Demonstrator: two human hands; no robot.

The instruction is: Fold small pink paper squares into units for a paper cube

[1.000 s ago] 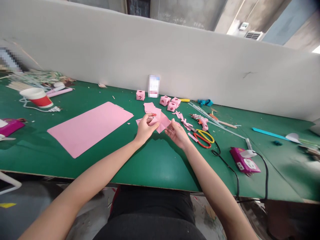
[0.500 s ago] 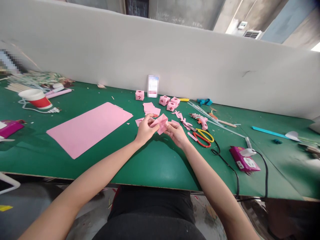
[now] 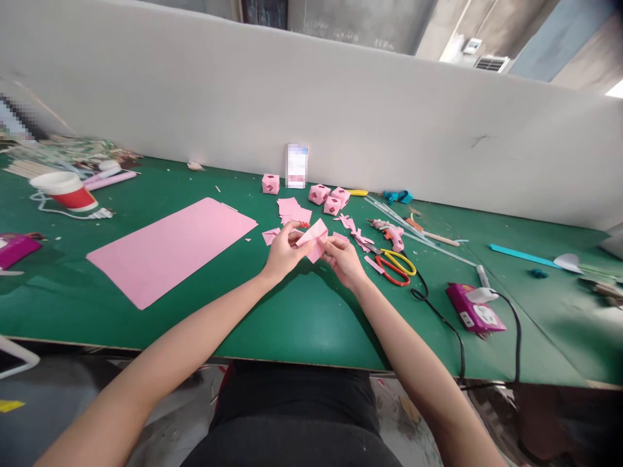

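Between my hands, above the green table, is a folded piece of pink paper (image 3: 315, 237) with creased flaps. My left hand (image 3: 285, 254) pinches its left side, thumb in front; something red shows at a fingertip. On the right side my right hand (image 3: 342, 257) grips the same paper between thumb and fingers. Just behind lie square pink paper sheets (image 3: 292, 211) and a small folded pink piece (image 3: 270, 236). Cut pink paper strips (image 3: 360, 239) are scattered right of my hands, beside scissors (image 3: 396, 264) with red and yellow handles.
A large pink sheet (image 3: 172, 253) covers the table's left part. Pink paper cubes (image 3: 320, 194) and a phone (image 3: 296, 167) stand near the white partition (image 3: 311, 97). To the right are a pink glue gun (image 3: 393, 236) and a magenta power strip (image 3: 474, 308) with a black cord. A paper cup (image 3: 68, 191) stands left.
The folded pink paper has turned slightly in my fingers, and its upper flap now looks more spread and paler. Both hands keep their grip in nearly the same place.
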